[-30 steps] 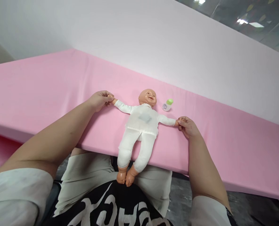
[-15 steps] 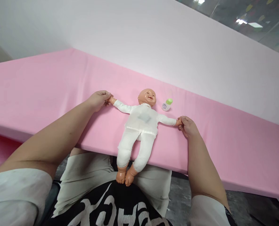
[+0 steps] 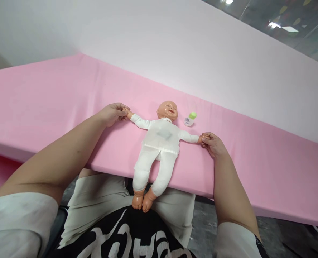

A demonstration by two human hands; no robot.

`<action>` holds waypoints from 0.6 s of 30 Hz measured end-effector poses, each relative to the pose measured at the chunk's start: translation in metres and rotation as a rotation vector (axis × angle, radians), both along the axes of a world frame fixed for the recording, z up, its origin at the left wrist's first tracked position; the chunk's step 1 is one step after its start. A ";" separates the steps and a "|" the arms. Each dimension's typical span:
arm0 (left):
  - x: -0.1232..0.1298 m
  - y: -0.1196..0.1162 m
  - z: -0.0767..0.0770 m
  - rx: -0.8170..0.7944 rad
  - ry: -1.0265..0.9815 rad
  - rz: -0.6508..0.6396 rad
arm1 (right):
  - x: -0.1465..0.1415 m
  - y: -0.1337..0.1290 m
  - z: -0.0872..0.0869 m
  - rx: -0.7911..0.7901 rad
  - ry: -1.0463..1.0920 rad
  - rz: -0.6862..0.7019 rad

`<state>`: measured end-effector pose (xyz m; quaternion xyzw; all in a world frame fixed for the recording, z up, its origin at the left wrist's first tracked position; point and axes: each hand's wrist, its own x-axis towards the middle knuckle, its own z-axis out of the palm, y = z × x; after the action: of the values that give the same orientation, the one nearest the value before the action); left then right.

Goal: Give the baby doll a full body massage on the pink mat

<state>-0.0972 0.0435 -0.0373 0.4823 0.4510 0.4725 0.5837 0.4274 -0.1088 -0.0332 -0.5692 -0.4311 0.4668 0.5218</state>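
On the pink surface a baby doll (image 3: 163, 136) lies on its back, head away from me, its white cloth arms stretched out to both sides. My left hand (image 3: 115, 114) pinches the doll's hand on the left side. On the right, my right hand (image 3: 213, 144) has its fingers closed on the doll's other hand. The doll's bare feet hang over the front edge, close above my lap. Beside the doll's head lies a small baby bottle (image 3: 190, 119) with a green cap, nearest to the arm on the right.
A pink-covered table (image 3: 271, 168) runs across the view and turns forward at the left. Behind it rises a white wall (image 3: 159, 39), with a dark glass pane (image 3: 290, 25) at the upper right. My legs are under the front edge.
My fingers have shifted slightly on the doll's hands, and the doll's right-side hand shows more now. Its arms stay spread; body and bottle have hardly moved.
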 end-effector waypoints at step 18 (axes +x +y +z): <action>0.003 0.000 0.002 -0.028 0.052 0.042 | -0.001 0.003 -0.004 0.012 -0.038 -0.099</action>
<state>-0.0940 0.0439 -0.0355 0.4766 0.4825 0.4655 0.5686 0.4267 -0.1058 -0.0369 -0.5954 -0.4150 0.4271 0.5393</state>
